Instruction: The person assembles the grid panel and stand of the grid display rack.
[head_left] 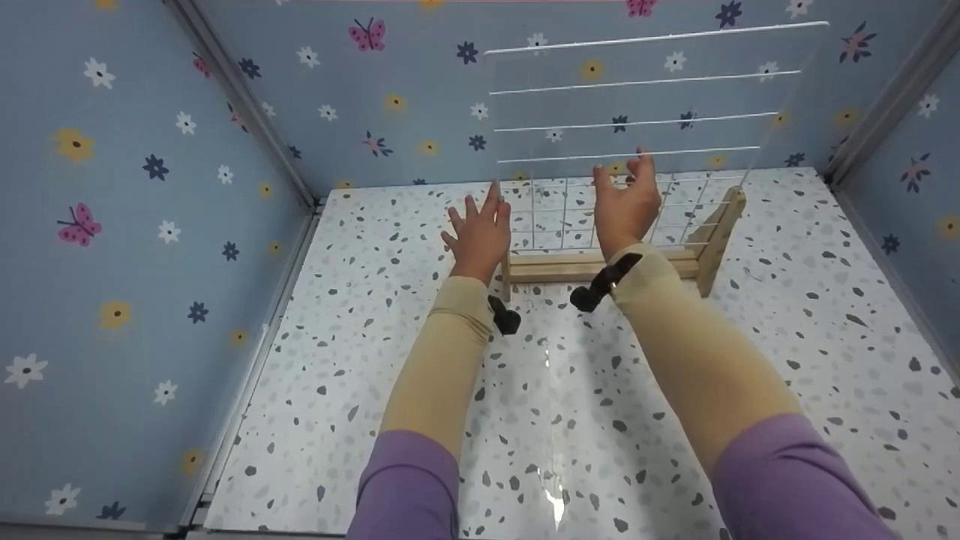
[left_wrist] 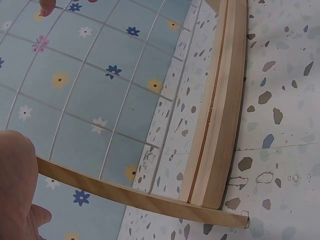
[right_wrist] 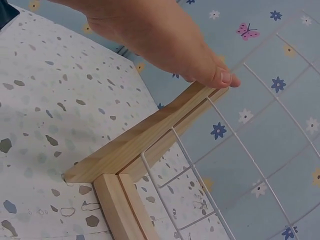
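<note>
A rack of white wire grid (head_left: 626, 157) rises from a wooden frame, its base bar (head_left: 604, 268) lying across the speckled tabletop. My left hand (head_left: 480, 236) is at the frame's left upright, fingers spread and straight; in the right wrist view this hand (right_wrist: 165, 40) touches the upright's upper end (right_wrist: 150, 130). In front of the grid, toward its middle, my right hand (head_left: 628, 206) is raised with thumb and fingers apart and nothing between them. The left wrist view shows the left upright (left_wrist: 135, 197) joined to the base bar (left_wrist: 215, 110).
The right upright (head_left: 724, 236) slants up at the far end of the base bar. A blue flowered panel (head_left: 420, 75) stands behind the rack, with another panel (head_left: 127, 285) to the left. Black wrist cameras (head_left: 504, 316) sit on both sleeves. The speckled tabletop (head_left: 360, 360) extends around the rack.
</note>
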